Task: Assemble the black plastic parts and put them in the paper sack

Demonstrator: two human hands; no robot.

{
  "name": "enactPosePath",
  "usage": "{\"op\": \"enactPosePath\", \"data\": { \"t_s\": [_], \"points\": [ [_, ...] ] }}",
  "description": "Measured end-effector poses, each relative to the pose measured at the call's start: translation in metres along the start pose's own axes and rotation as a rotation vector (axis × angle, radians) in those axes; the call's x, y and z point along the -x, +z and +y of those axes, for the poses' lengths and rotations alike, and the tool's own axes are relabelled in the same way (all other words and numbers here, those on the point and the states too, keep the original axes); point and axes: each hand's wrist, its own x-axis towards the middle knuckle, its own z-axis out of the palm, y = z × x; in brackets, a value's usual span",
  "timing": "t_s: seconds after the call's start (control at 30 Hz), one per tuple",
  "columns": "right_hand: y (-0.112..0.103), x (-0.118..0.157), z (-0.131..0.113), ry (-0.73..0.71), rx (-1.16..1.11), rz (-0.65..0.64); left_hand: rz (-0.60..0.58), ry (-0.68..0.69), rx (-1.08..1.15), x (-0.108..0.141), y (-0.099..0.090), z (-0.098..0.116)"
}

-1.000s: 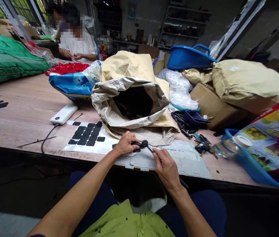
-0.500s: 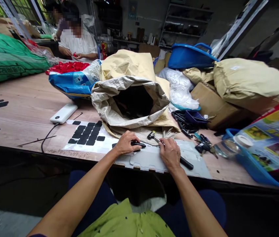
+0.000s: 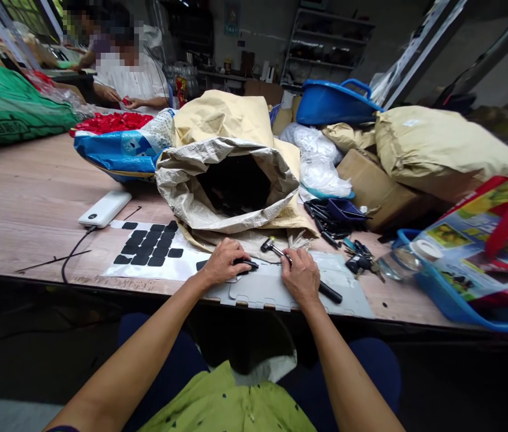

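Now holding mini hammer (image 3: 330, 292) farther right than before, gripping it in right hand (image 3: 301, 276), pinching black piece (image 3: 249, 264) in left hand (image 3: 222, 262).

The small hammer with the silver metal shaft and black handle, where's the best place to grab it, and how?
Probably by its straight black handle, coming from the near right side. That end pokes out past the bare right hand, slanting away from the dark head, while the hand covers part of the silver metal shaft.

The hammer (image 3: 330, 292) has come away from the black piece (image 3: 248, 264).
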Motion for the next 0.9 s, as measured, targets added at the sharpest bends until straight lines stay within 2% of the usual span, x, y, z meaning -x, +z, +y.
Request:
{"op": "enactPosePath", "data": {
  "t_s": [0.07,0.1,0.13,0.2,0.27,0.33,0.4,0.47,0.53,0.6,0.7,0.77,0.83,0.9],
  "points": [
    [0.000,0.000,0.000,-0.005,0.000,0.007,-0.019,0.003,0.136,0.011,-0.005,0.026],
    [0.000,0.000,0.000,-0.008,0.002,0.009,-0.072,-0.010,0.250,0.020,-0.006,0.040],
    [0.000,0.000,0.001,-0.011,0.004,0.010,-0.165,-0.028,0.380,0.030,-0.006,0.054],
    [0.000,0.000,0.000,-0.014,0.011,0.008,-0.453,-0.056,0.608,0.052,0.004,0.072],
    [0.000,0.000,0.000,-0.013,0.018,0.007,-0.720,-0.087,0.672,0.074,0.027,0.072],
    [0.000,0.000,0.000,-0.013,0.020,0.009,-0.836,-0.197,0.556,0.090,0.059,0.052],
    [0.000,0.000,0.000,-0.016,0.016,0.009,-0.810,-0.416,0.385,0.101,0.093,0.021],
    [0.001,0.000,0.001,-0.020,0.014,0.010,-0.709,-0.611,0.267,0.108,0.121,-0.009],
    [0.001,0.000,0.001,-0.021,0.015,0.016,-0.610,-0.700,0.210,0.113,0.139,-0.031],
    [0.001,0.000,0.001,-0.019,0.015,0.021,-0.569,-0.711,0.178,0.119,0.147,-0.041],
    [0.001,0.000,0.001,-0.016,0.016,0.014,-0.603,-0.707,0.154,0.123,0.140,-0.034],
    [0.001,0.000,0.001,-0.018,0.020,0.011,-0.732,-0.635,0.163,0.118,0.119,-0.015],
    [0.001,0.000,0.000,-0.020,0.025,0.013,-0.946,-0.454,0.255,0.102,0.083,0.011],
    [0.001,0.000,0.000,-0.025,0.025,0.018,-1.126,-0.241,0.495,0.077,0.033,0.037]
  ]
}}
